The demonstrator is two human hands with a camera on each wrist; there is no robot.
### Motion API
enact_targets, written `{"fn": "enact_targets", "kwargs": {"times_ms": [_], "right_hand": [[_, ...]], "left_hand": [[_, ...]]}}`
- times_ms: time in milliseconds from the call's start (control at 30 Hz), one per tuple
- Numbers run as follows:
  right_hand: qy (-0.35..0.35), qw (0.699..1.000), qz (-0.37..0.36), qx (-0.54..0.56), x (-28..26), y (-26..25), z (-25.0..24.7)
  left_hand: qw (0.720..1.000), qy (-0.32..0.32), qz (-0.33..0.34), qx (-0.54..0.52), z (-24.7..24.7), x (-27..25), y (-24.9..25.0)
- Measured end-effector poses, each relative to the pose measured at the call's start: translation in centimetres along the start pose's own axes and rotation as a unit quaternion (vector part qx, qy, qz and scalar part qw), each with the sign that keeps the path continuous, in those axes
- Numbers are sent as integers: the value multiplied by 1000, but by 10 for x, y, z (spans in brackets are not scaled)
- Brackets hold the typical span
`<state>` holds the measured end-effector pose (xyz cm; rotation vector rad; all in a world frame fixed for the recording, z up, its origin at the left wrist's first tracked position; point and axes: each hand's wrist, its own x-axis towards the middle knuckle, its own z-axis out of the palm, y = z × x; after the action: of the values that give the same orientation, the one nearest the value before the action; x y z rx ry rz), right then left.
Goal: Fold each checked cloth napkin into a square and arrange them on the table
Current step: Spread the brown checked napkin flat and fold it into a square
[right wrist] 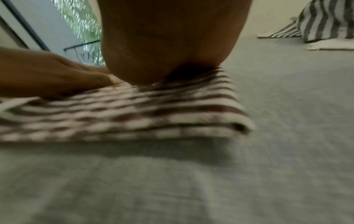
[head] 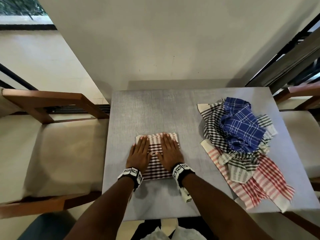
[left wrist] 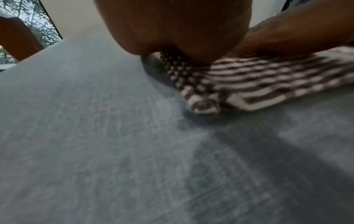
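The grey table (head: pixel 155 110) carries everything: a loose heap of unfolded napkins (head: pixel 242 144) at the right side, with the blue checked cloth (head: pixel 240 125) on top of black-and-white and red-and-white ones, and the dark-checked napkin (head: pixel 156 161) being worked on, lying near the person at the middle of the near half. That napkin is already folded into a thick, roughly square packet; the right wrist view shows several layers stacked at its near right corner, and the left wrist view shows a small rolled tuck at its near left corner.

The left hand (head: pixel 138 153) and right hand (head: pixel 170 152) both lie flat on top of it, side by side, fingers straight and pointing toward the far edge, thumbs almost meeting in the middle. Neither grips anything; they only press.

The step in hand looks like flattening the fold. To do it well, I would press evenly and sweep outward from the centre toward the left and right edges, so the layers bed down without sliding. The curled near left corner probably wants squaring, or the packet may spring open when released
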<state>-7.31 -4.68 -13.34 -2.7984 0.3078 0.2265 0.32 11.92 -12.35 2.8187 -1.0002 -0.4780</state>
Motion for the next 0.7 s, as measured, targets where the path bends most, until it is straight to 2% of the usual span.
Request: {"fn": "enact_targets", "kwargs": {"times_ms": [100,200,300,367,433,500,700], "right_hand": [[15,1000,15,-13,-8,36,0],[28,998,47,-12,-16,56,-8],[39,999,14,-2,-19,41,-14],[20,999,-42,5,-21,17,-9],[10,998,-65,2,-24,-2,6],[-7,999,-36,24,-28,-6,15],[22,999,25,26,-40,9,9]], "left_hand": [[999,14,18,28,4,-4,-9],[1000,26,-2,7,1,-6,-1],[998,54,11,-22,-4,-5,16],[998,48,35,-33,0,-8,26],[998,39,27,-42,7,-13,27],[999,32,11,-37,15,-20,18],[999,22,-17,-29,18,-27,4]]}}
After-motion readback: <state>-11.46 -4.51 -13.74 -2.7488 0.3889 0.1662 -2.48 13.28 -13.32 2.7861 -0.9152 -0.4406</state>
